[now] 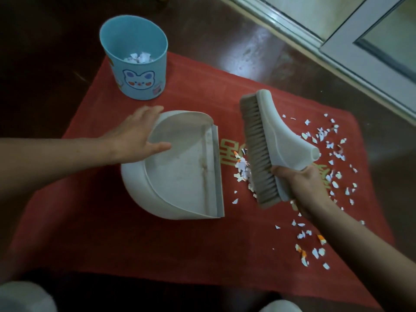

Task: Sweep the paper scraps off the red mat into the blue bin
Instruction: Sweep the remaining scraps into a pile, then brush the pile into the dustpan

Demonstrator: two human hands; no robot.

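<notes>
The right hand (299,188), lower right of centre, grips a brush (267,149), with paper scraps (242,171) piled just left of its bristles. The left hand (135,136) rests spread on the dustpan (180,172); the blue bin (135,57) stands upper left.

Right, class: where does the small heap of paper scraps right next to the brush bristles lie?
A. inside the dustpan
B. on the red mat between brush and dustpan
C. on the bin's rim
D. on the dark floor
B: the heap of scraps lies on the red mat, between the brush bristles and the dustpan lip, and the pan looks empty of scraps.
</notes>
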